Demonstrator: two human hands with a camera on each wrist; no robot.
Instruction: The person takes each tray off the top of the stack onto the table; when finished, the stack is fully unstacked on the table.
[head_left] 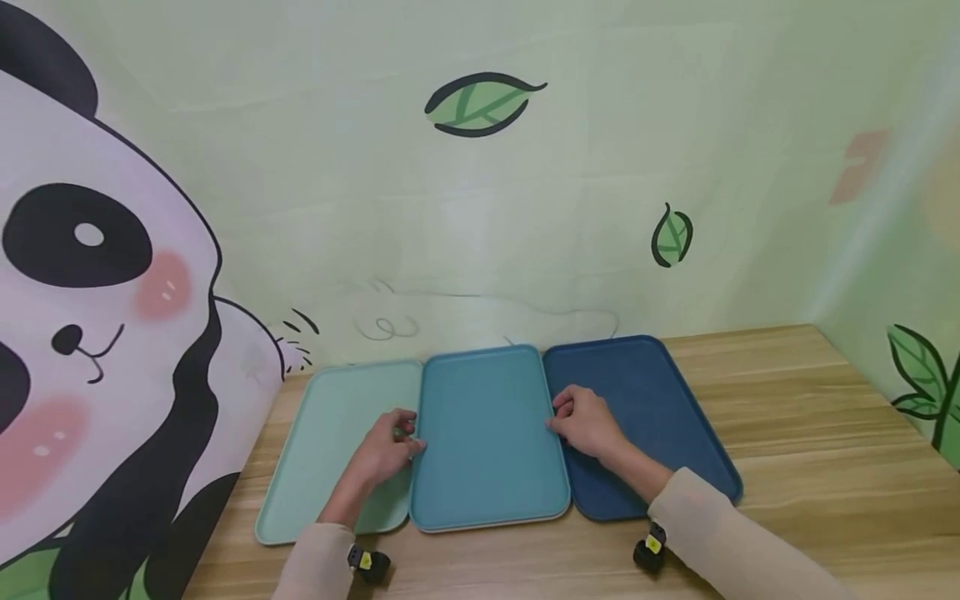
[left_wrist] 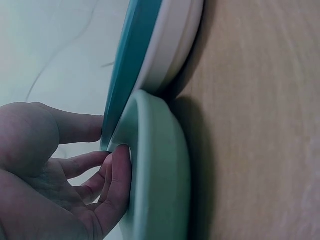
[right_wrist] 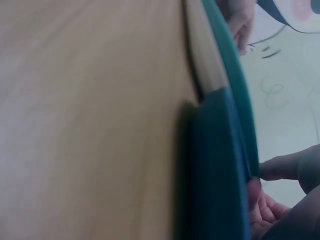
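Both hands pinch the long edges of the teal tray (head_left: 487,433): the left hand (head_left: 386,454) curls its fingers (left_wrist: 117,175) under the rim where it overlaps the mint tray (head_left: 337,442), and the right hand (head_left: 585,421) grips the opposite rim over the navy tray (head_left: 645,417), thumb on top. The teal tray sits in the middle of the row, its edges riding on its two neighbours, with a paler tray (left_wrist: 170,45) stacked beneath it. Since the rims overlap, a lift could drag the mint or navy tray along, or the under-tray could cling and drop; the shallow fingertip hold could also slip on smooth plastic. All rest on a wood-grain table (head_left: 825,433) against a pale green wall (head_left: 600,167) with a panda mural (head_left: 90,292) and painted leaves (head_left: 483,104).
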